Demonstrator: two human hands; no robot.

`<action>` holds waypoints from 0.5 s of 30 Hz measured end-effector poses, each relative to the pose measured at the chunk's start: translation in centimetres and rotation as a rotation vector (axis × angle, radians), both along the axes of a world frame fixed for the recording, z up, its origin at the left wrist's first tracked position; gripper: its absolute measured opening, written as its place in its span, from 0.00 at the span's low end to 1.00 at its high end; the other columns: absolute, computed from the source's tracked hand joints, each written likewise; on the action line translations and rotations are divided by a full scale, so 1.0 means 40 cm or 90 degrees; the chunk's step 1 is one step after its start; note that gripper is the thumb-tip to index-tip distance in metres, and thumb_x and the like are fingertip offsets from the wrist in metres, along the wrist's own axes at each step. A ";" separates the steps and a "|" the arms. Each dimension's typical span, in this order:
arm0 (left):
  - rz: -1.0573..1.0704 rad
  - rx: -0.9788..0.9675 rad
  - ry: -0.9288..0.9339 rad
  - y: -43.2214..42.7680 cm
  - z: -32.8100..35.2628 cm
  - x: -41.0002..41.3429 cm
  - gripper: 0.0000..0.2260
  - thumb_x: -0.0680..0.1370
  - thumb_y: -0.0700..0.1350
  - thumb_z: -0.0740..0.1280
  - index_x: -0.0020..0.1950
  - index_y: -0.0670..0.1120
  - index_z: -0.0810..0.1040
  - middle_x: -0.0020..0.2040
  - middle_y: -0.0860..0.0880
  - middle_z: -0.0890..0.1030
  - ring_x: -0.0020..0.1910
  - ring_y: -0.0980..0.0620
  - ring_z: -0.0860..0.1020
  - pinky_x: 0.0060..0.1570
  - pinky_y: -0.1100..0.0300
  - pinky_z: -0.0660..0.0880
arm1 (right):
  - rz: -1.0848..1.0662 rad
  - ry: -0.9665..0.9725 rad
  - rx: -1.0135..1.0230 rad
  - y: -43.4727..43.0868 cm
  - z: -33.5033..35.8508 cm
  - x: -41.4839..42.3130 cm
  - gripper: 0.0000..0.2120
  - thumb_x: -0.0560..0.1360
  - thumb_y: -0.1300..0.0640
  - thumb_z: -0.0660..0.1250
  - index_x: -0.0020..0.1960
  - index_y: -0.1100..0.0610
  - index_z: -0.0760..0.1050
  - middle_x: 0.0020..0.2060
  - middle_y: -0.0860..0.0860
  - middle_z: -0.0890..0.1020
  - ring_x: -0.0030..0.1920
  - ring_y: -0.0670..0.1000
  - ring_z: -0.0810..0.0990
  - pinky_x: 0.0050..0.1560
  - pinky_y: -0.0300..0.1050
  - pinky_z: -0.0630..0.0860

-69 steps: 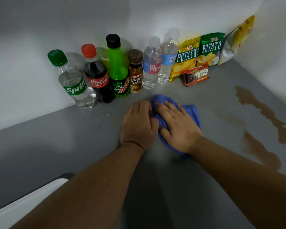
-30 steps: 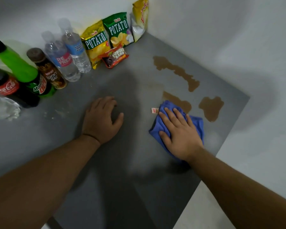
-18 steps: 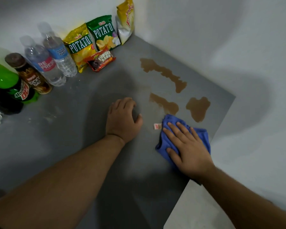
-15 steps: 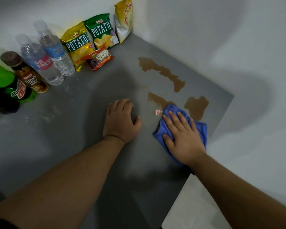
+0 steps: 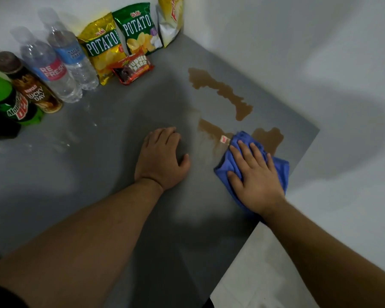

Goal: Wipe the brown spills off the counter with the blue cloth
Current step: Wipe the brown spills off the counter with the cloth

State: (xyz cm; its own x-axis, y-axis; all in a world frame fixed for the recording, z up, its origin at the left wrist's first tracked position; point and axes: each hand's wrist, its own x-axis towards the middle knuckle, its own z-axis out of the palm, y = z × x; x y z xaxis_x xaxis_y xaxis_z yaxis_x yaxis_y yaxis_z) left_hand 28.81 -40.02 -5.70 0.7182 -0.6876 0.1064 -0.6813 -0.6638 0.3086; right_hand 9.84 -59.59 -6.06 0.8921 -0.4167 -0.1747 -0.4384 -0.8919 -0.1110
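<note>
My right hand presses flat on the blue cloth near the grey counter's right edge. The cloth's far edge overlaps two brown spills: a streak to its upper left and a blotch just behind it. A long brown spill lies farther back beside the wall, untouched by the cloth. A small white tag sticks out at the cloth's corner. My left hand rests palm down on the bare counter, left of the cloth, holding nothing.
Along the back wall stand a Mountain Dew bottle, a Lucky Day bottle, two water bottles, potato chip bags and a Fudgee Barr pack. The counter ends at its right edge above a pale floor.
My right hand has pushed the cloth forward over the near streak and up against the blotch. The left hand has stayed planted on the counter.
</note>
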 end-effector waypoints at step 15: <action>0.002 0.002 -0.023 -0.004 -0.003 0.003 0.23 0.73 0.57 0.65 0.63 0.45 0.76 0.69 0.46 0.75 0.69 0.41 0.72 0.69 0.45 0.69 | 0.002 -0.006 0.006 -0.052 0.006 -0.028 0.33 0.83 0.33 0.41 0.85 0.43 0.43 0.84 0.44 0.45 0.84 0.50 0.40 0.82 0.61 0.42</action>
